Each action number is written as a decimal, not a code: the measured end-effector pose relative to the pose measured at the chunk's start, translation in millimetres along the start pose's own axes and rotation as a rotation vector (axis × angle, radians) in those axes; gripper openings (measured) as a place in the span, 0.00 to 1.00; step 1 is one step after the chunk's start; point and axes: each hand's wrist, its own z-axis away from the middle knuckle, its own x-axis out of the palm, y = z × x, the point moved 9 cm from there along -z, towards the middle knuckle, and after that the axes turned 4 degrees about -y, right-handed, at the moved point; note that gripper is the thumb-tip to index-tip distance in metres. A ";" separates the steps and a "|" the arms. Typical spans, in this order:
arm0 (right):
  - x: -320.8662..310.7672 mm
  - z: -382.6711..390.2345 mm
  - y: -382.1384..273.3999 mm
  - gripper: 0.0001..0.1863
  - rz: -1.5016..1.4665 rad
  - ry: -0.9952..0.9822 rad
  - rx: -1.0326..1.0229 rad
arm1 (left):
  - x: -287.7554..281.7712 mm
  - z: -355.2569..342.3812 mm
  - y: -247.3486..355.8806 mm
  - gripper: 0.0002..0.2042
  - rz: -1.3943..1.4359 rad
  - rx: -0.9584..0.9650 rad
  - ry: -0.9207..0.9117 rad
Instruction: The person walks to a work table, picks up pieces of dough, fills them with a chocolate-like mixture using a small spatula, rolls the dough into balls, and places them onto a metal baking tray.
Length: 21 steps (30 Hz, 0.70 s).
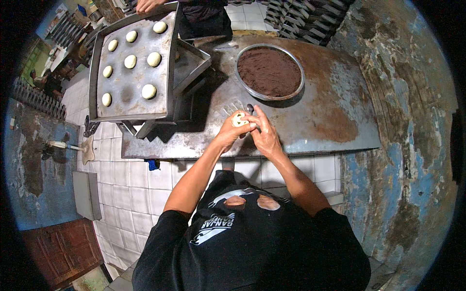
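Observation:
In front of me, over the near part of the metal table, my left hand (230, 132) is closed round a piece of pale dough (239, 119) with dark spots of filling showing on it. My right hand (265, 136) meets it from the other side, fingers against the dough. A small dark spoon (250, 108) sticks out between the right hand's fingers; most of its handle is hidden. Just beyond the hands, to the right, stands a round metal bowl (238, 76) holding a dark brown crumbly filling (269, 71).
At left, a raised metal tray (116, 53) carries several pale dough balls, stacked over other trays (194, 63). Another person's hand (148, 5) rests at its far edge. The worn metal table (320, 116) reaches toward a peeling wall (403, 145) on the right. Dark metal racks (306, 19) stand behind.

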 end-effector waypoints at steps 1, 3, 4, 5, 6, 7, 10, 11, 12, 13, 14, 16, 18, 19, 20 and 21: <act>-8.9 0.1 -16.6 0.29 -0.014 0.074 0.008 | 1.1 5.9 -0.8 0.17 -0.001 -0.007 0.010; -14.8 8.9 -29.2 0.27 0.130 0.095 -0.007 | 9.7 16.8 -1.2 0.11 -0.103 0.025 0.027; -17.2 13.2 -32.5 0.25 0.204 0.111 -0.012 | 14.0 21.2 1.2 0.11 -0.132 0.033 0.040; -18.5 20.1 -31.9 0.27 0.247 0.170 -0.050 | 17.5 25.3 4.0 0.12 -0.160 0.041 0.054; -17.0 25.0 -19.2 0.29 0.071 0.180 0.056 | 20.2 30.1 6.9 0.13 -0.189 0.049 0.067; -12.4 30.3 -6.4 0.30 -0.105 0.186 0.161 | 17.8 35.7 8.4 0.18 -0.336 0.038 0.114; -2.3 39.4 24.3 0.37 -0.673 0.251 0.262 | 35.7 47.6 43.4 0.18 -0.492 0.343 0.191; -5.1 34.5 7.7 0.38 -0.910 0.246 0.272 | 37.9 49.2 50.0 0.19 -0.607 0.399 0.144; -4.5 29.5 -4.8 0.38 -1.146 0.235 0.282 | 37.3 52.4 54.0 0.19 -0.668 0.432 0.116; -4.6 26.7 -1.7 0.42 -1.197 0.049 0.382 | 42.7 54.0 57.3 0.20 -0.721 0.466 0.074; -7.2 20.5 -2.3 0.40 -1.114 -0.105 0.387 | 47.2 58.0 61.5 0.20 -0.779 0.493 0.036; -17.5 9.0 -17.1 0.37 -0.588 -0.280 0.234 | 46.3 58.4 58.4 0.20 -0.885 0.266 -0.037; -15.4 7.4 -86.5 0.36 -0.049 -0.378 -0.055 | 43.2 72.8 60.1 0.21 -0.979 0.009 -0.095; -7.3 9.9 -111.6 0.36 0.225 -0.414 -0.204 | 41.3 77.6 65.1 0.19 -1.020 -0.032 -0.093; -5.3 8.9 -113.7 0.36 -0.087 -0.371 -0.161 | 37.8 86.1 74.7 0.18 -0.987 0.070 -0.061; -2.3 8.2 -113.1 0.36 -0.398 -0.326 -0.113 | 32.7 97.6 84.0 0.18 -0.953 0.170 -0.027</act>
